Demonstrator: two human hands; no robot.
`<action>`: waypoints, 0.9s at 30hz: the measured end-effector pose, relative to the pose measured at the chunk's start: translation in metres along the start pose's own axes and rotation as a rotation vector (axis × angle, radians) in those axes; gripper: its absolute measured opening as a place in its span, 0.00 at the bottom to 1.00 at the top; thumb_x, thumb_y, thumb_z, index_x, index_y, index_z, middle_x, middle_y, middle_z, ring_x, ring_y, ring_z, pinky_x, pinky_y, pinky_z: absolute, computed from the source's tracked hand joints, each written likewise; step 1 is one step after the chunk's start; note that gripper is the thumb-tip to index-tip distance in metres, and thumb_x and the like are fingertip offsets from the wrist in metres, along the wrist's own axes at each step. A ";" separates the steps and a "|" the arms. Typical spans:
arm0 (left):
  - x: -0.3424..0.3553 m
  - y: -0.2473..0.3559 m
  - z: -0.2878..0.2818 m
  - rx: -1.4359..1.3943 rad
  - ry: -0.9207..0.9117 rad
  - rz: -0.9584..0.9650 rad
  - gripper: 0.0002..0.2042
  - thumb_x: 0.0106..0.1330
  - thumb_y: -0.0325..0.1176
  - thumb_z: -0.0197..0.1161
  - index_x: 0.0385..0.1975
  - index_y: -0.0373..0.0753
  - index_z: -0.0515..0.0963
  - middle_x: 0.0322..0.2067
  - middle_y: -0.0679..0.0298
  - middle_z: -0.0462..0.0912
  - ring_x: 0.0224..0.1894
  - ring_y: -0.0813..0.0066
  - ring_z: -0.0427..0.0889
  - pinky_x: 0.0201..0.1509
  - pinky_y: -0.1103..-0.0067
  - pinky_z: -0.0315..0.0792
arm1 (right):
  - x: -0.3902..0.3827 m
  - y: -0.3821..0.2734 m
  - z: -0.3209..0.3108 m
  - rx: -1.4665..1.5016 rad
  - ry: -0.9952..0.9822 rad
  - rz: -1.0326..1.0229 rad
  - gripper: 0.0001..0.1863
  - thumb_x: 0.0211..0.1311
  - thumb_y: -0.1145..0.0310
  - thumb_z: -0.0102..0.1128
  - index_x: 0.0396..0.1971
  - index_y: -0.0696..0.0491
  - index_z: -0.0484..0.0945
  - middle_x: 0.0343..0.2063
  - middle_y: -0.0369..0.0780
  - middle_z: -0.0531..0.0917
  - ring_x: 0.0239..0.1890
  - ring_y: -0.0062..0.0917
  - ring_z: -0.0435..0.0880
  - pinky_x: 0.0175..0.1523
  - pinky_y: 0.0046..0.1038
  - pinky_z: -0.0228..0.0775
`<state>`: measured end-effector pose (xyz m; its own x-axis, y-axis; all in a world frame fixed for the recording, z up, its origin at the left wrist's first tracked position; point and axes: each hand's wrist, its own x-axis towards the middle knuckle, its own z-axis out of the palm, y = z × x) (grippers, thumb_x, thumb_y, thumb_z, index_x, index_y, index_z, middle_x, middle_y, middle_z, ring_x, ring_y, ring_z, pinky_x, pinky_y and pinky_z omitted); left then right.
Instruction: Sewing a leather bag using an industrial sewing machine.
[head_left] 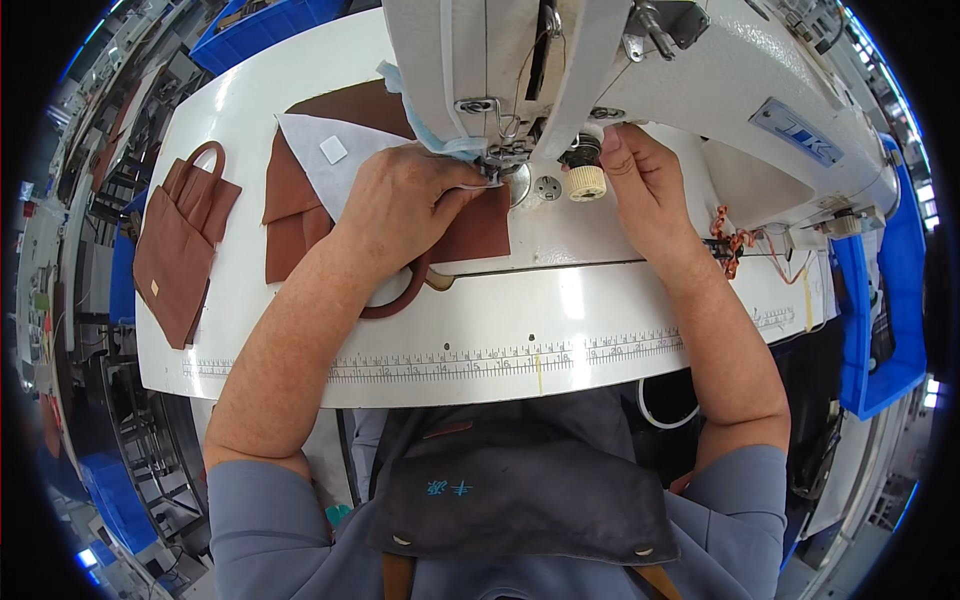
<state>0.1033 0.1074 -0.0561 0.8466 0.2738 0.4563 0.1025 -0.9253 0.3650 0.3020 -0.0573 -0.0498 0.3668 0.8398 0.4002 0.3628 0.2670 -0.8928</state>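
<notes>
A white sewing machine stands over a pale table. Beneath its presser foot lies a brown leather-like bag piece, with a white fabric piece folded over it. My left hand rests on the work, fingers closed on the white fabric's edge right beside the foot. A curved brown handle shows under my left wrist. My right hand is raised beside the cream ridged knob on the machine head. Its thumb and fingers are closed together; what they hold, if anything, is hidden.
Another brown bag piece with a handle lies at the table's left. A printed ruler strip runs along the near edge. Orange thread hangs at the right. Blue bins stand beyond the table.
</notes>
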 end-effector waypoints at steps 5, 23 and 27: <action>0.000 0.003 -0.004 0.011 -0.036 -0.024 0.05 0.60 0.29 0.71 0.35 0.41 0.90 0.30 0.60 0.89 0.30 0.62 0.86 0.37 0.71 0.80 | 0.004 -0.003 0.004 0.060 0.007 0.100 0.25 0.80 0.51 0.50 0.36 0.59 0.83 0.27 0.35 0.84 0.29 0.16 0.75 0.39 0.21 0.71; 0.000 0.003 -0.002 0.013 -0.016 -0.038 0.06 0.62 0.29 0.72 0.36 0.38 0.89 0.31 0.58 0.90 0.27 0.65 0.88 0.35 0.76 0.81 | 0.005 0.007 -0.001 -0.066 -0.101 0.123 0.38 0.76 0.36 0.43 0.34 0.59 0.85 0.23 0.35 0.84 0.28 0.17 0.73 0.37 0.21 0.68; -0.003 0.002 0.002 0.001 0.009 -0.053 0.05 0.60 0.32 0.71 0.34 0.43 0.90 0.28 0.58 0.88 0.31 0.60 0.86 0.38 0.69 0.80 | 0.000 0.013 -0.001 -0.026 -0.104 0.136 0.38 0.76 0.36 0.44 0.33 0.59 0.85 0.23 0.35 0.84 0.27 0.17 0.73 0.36 0.21 0.68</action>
<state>0.1017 0.1042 -0.0588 0.8352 0.3249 0.4437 0.1478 -0.9098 0.3879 0.3072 -0.0543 -0.0609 0.3243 0.9119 0.2515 0.3385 0.1364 -0.9310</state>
